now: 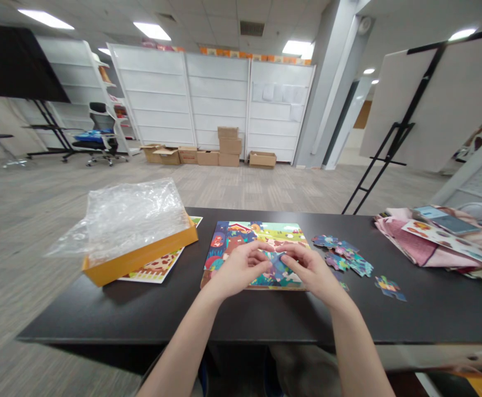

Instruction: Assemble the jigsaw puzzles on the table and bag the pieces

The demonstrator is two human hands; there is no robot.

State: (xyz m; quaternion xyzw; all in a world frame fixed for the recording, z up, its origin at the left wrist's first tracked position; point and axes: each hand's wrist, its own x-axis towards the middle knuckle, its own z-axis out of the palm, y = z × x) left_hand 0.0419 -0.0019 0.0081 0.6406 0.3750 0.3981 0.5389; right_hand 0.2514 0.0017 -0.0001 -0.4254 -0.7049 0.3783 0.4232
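Observation:
A colourful jigsaw puzzle [220, 242] with animal pictures lies in a flat board on the black table. Above its lower middle, a bluish puzzle piece [280, 267] is between my two hands. My left hand [247, 264] curls in from the left, thumb and fingertips at the piece's edge. From the right, my right hand [309, 267] pinches the same piece between thumb and index finger. Whether the piece touches the board is hidden by the fingers. Several loose puzzle pieces [340, 251] are heaped right of the board, and an orange-and-blue piece [390, 288] lies apart from them.
At the left, a yellow box [142, 259] holding crumpled clear plastic [135, 215] rests on a printed picture sheet [158, 270]. Pink folded cloth [398, 237] with a card on top lies at the right. The table's [162, 317] front edge is close to my body.

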